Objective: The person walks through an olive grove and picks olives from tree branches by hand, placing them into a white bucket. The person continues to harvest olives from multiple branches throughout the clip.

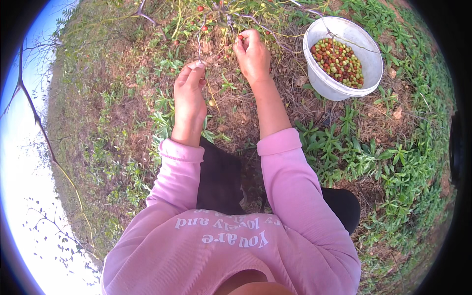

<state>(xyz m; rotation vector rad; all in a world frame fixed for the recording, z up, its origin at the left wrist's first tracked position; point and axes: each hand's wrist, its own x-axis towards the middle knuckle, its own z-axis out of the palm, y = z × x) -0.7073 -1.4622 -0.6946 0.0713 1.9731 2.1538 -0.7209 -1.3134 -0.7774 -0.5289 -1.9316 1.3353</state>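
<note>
At the top centre, my right hand point(254, 57) has thumb and forefinger closed about a small red fruit point(240, 37) by the thorny branches. Lower and to its left, my left hand point(191, 88) pinches the lower end of a thin grey twig point(199, 44); reddish fruit shows partly behind its fingers. More red fruits point(205, 28) hang on the bush above both hands. A white plastic bucket point(370, 40) stands tilted in view at the upper right, partly filled with small green, orange and dark red fruits point(337, 62).
Bare thorny branches point(258, 23) spread over the top, one crossing the bucket's mouth. A long curved branch point(37, 118) runs down the left side. Leafy green weeds point(368, 155), dry grass and reddish soil surround my legs point(217, 177). A yellowish fruit point(212, 103) shows below my hands.
</note>
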